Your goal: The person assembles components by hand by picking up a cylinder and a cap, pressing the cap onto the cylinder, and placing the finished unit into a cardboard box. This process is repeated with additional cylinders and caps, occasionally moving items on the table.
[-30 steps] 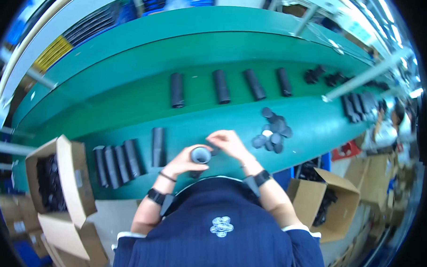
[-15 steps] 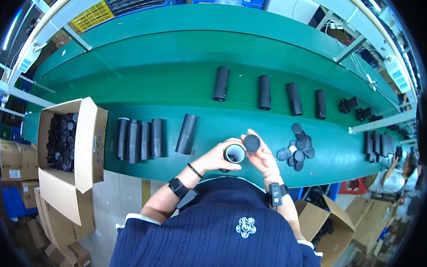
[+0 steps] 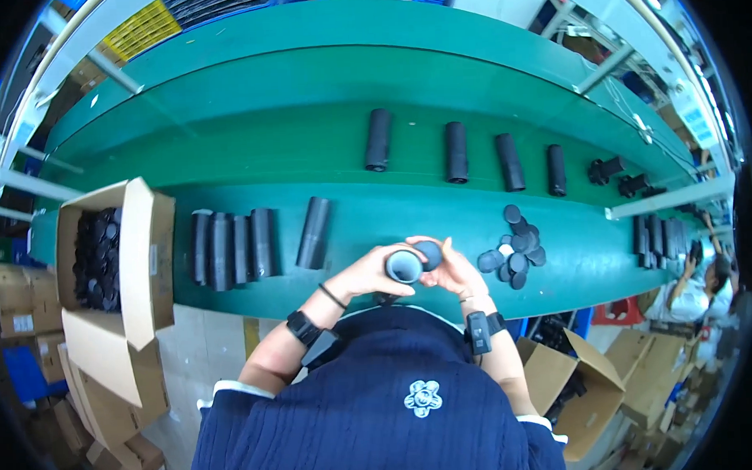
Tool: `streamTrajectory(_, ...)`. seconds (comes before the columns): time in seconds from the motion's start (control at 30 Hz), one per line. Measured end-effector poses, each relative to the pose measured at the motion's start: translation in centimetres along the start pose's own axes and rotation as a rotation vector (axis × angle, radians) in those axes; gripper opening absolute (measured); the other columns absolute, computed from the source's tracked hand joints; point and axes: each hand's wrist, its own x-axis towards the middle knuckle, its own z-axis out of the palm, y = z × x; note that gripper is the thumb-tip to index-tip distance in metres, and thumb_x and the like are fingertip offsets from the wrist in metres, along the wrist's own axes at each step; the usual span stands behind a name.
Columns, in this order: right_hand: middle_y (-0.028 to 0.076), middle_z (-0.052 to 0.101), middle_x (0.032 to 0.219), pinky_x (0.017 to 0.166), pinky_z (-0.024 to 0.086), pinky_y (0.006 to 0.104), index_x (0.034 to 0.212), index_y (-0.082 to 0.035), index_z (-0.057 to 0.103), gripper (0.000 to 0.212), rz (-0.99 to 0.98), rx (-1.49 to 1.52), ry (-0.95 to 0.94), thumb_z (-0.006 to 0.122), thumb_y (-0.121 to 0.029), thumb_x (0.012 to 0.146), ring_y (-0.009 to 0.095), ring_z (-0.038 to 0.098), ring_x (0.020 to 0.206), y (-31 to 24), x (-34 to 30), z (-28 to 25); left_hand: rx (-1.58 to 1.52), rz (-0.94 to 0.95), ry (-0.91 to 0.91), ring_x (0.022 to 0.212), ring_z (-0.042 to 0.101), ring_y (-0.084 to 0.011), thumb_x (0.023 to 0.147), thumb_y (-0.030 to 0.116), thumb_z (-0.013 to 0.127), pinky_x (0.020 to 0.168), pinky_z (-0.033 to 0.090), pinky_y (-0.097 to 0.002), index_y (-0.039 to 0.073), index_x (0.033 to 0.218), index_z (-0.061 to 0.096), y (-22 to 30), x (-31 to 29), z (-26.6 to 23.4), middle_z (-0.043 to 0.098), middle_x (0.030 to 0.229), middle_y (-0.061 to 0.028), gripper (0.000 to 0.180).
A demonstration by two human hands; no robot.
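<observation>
My left hand [image 3: 369, 273] wraps round a black tube [image 3: 404, 267], its open mouth and pale inside facing up. Beside that mouth, my right hand [image 3: 453, 270] pinches a round black cap [image 3: 429, 255] between its fingers. The cap is off the mouth, close to its right rim. To the right on the bench lies a loose pile of black caps [image 3: 519, 245], one spot among them pale. Left of my hands a single black tube [image 3: 313, 233] lies tilted, with a row of black tubes [image 3: 220, 250] lying side by side farther left.
A cardboard box [image 3: 163, 267] full of black discs stands at the left. Several black tubes [image 3: 456, 153] lie spaced along the green conveyor [image 3: 290, 147] beyond. An opened carton [image 3: 593, 401] sits low at right, and a co-worker [image 3: 691, 297] is at far right.
My right hand has brought the cap leftward, nearer the tube's mouth, and its fingers have curled in. The whole view has shifted slightly.
</observation>
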Motion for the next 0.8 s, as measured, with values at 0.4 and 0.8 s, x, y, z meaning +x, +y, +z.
streamTrajectory(0.4, 0.007, 0.050, 0.135, 0.106, 0.037, 0.0323, 0.142, -0.009, 0.042, 0.065, -0.444, -0.206, -0.122, 0.072, -0.014, 0.085, 0.017, 0.049, 0.122, 1.4, 2.0, -2.1, -0.158, -0.085, 0.218, 0.098, 0.062, -0.0185, 0.064, 0.014, 0.085, 0.086, 0.050, -0.0312, 0.003, 0.118, 0.055, -0.7, 0.3, -0.3, 0.060, 0.106, -0.0051, 0.063)
streamTrajectory(0.8, 0.020, 0.055, 0.127, 0.090, 0.052, 0.0355, 0.140, 0.001, 0.040, 0.054, -0.320, -0.005, -0.028, 0.059, -0.019, 0.093, 0.031, 0.061, 0.103, 1.0, -2.6, -0.8, 0.283, 0.046, 0.493, 0.102, 0.057, -0.0182, 0.062, 0.023, 0.090, 0.088, 0.048, -0.0324, 0.004, 0.116, 0.056, -7.3, 0.5, -0.5, 0.059, 0.108, -0.0079, 0.067)
